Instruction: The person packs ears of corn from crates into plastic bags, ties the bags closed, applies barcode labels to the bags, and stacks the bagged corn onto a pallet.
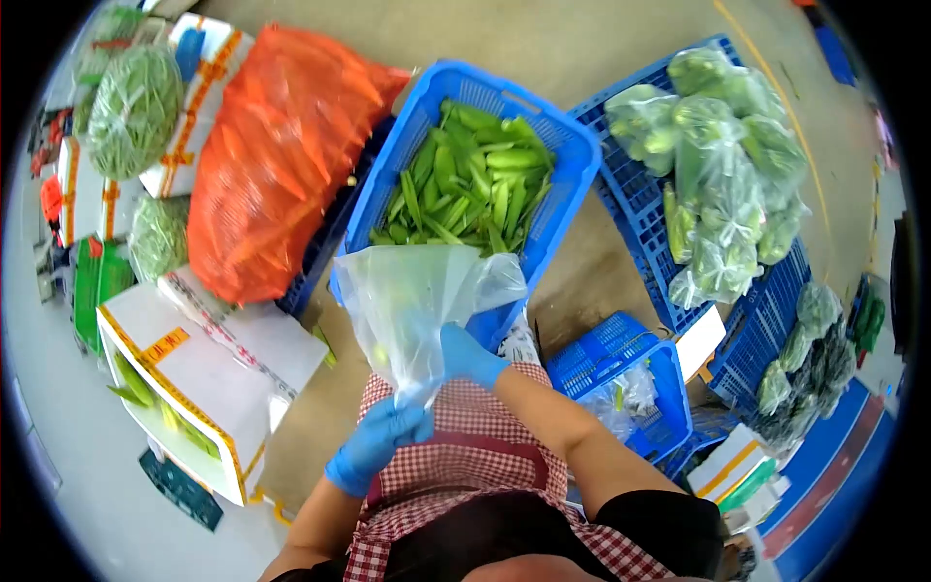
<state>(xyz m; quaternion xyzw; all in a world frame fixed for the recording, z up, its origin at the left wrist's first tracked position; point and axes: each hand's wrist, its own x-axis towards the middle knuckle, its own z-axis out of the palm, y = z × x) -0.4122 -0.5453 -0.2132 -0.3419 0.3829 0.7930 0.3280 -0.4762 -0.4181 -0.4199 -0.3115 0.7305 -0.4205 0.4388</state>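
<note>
My left hand, in a blue glove, is closed round the gathered lower end of a clear plastic bag. My right hand, gloved in the same blue, grips the side of that bag, with some fingertips hidden by the film. The bag spreads wide toward the near end of a blue plastic basket. Flat green pea pods fill the basket just beyond the bag. A small yellow-green patch shows through the film, too blurred to name.
A red mesh sack lies left of the basket, above an open white foam box holding green pods. At right, bagged green vegetables rest on a blue pallet. A smaller blue basket holds plastic bags.
</note>
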